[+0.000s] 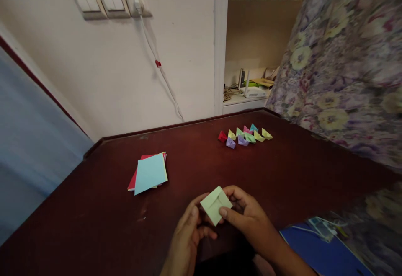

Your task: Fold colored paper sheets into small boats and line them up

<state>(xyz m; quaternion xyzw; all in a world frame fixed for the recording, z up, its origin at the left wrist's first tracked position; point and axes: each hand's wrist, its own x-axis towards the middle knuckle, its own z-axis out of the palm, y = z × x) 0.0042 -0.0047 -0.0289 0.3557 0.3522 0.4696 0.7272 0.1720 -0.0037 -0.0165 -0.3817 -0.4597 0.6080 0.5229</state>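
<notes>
Right hand (248, 214): pinching folded paper (215, 207)
Left hand (189, 230): grip unclear
Desk (191, 161): reddish-brown
Paper boats (250, 138): one o'clock from hands
Sheets (150, 173): ten o'clock
Wall (119, 70): eleven o'clock

pale-green folded paper (215, 208) | layered square (flap edges crossing its face) | corner down | in right fingers (233, 217)

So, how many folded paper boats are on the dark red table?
10, right of centre. Back row, left to right: red boat, yellow boat, green boat, pink boat, blue boat. Front row: purple boat, another purple boat, mint boat, lemon boat, another lemon boat. Some may be hidden.
</notes>
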